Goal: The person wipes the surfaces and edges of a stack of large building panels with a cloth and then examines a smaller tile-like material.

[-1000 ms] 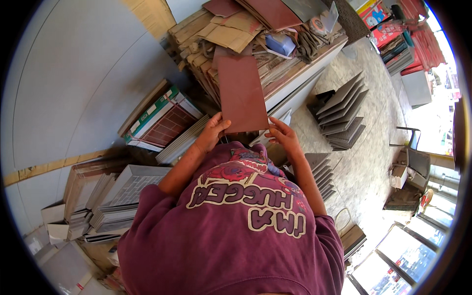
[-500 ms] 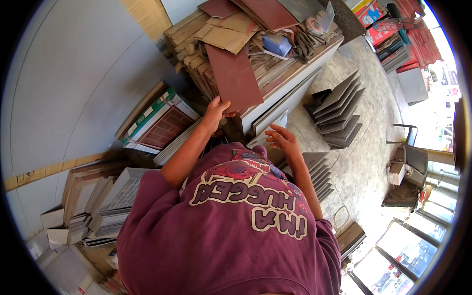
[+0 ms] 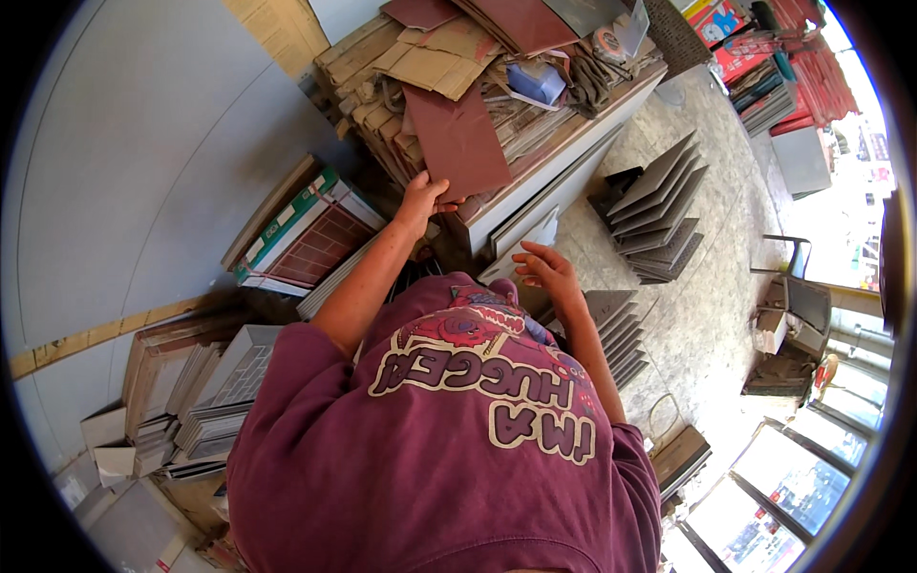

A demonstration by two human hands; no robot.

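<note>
A flat reddish-brown tile (image 3: pixel 463 148) lies over the front of a heap of folded cardboard (image 3: pixel 439 59). My left hand (image 3: pixel 422 202) grips its near left corner, thumb on top and fingers underneath. The tile's far end reaches under a piece of cardboard. In front of my body, my right hand (image 3: pixel 549 272) hangs in the air with fingers apart and nothing in them. Beside it is a whitish panel (image 3: pixel 521 244) leaning against the counter's side.
Grey tiles (image 3: pixel 659 215) stand fanned on the floor to the right. A green-and-white box (image 3: pixel 306 229) leans near the wall. Stacked panels (image 3: pixel 205 392) stand at lower left. On the cardboard are a blue item (image 3: pixel 537 84), gloves (image 3: pixel 590 81) and a tape roll (image 3: pixel 608 44).
My left hand and the tile's near edge have moved slightly away from me. My right hand has barely shifted, its fingers still apart.
</note>
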